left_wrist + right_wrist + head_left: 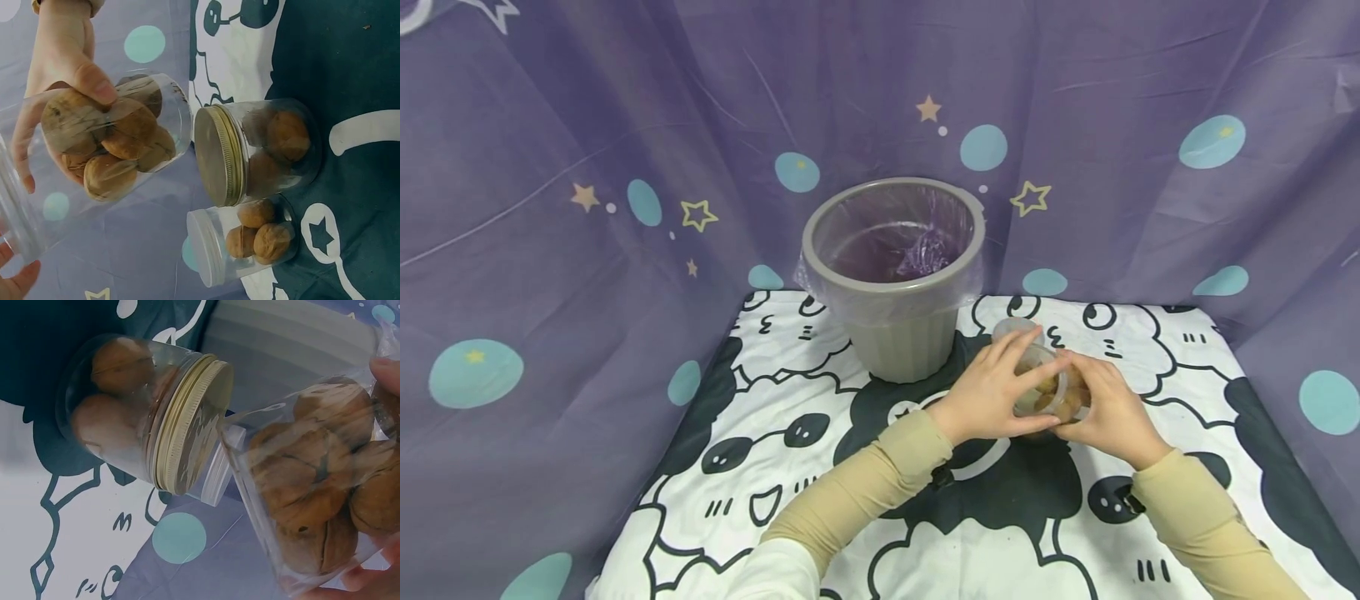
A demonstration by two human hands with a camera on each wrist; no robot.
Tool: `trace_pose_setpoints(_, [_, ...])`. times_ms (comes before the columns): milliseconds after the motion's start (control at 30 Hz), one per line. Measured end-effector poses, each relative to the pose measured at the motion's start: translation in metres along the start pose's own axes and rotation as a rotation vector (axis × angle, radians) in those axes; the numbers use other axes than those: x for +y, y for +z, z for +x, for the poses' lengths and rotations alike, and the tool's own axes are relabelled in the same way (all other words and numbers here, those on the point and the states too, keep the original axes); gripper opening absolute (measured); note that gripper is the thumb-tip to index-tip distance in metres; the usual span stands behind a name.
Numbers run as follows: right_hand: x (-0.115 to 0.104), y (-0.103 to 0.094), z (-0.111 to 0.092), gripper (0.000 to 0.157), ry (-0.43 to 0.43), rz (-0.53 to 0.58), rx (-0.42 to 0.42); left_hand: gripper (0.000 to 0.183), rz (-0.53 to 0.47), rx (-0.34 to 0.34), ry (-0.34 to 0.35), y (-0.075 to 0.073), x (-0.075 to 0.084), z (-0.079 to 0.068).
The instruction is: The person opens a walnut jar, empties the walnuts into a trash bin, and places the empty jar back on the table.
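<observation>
Has the lined bin (904, 343) set back, probably to free working room; to its right, holds the raised, leaning jar (62, 215) with left grip (992, 390) curled about its upper end, right grip (1108, 407) clasped lower, likely for steadiness; near it, has gold-lidded jar (251, 153) and pale-lidded jar (219, 245) standing, with walnuts (129, 128) inside each

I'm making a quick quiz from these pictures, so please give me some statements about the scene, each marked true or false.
1. The left hand and right hand both hold a clear jar. True.
2. That jar contains only cookies. False: walnuts are inside.
3. A plastic liner hangs over the rim of the bin. True.
4. The bin lies on its side. False: it stands upright.
5. The gold-lidded jar is empty. False: the gold-lidded jar holds walnuts too.
</observation>
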State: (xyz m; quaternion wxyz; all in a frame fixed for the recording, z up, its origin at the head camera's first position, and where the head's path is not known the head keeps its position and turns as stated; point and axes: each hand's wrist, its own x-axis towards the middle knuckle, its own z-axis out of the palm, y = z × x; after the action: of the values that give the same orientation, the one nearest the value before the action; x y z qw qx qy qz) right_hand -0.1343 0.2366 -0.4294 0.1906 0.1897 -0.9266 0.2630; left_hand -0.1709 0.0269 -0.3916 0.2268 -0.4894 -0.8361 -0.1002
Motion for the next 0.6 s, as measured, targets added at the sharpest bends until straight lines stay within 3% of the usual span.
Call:
trace_pose_setpoints(300, [-0.0051,0.0026,0.0025,0.101,-0.014,0.028,0.027,0.068,0.170,0.055,0.086,0.0017,-0.0052,0.0012])
trace_pose_setpoints(600, [-0.0061,0.0065,0.0046,0.101,-0.054,0.034,0.052,0.067,0.157,0.067,0.083,0.0030,-0.0082,0.0008])
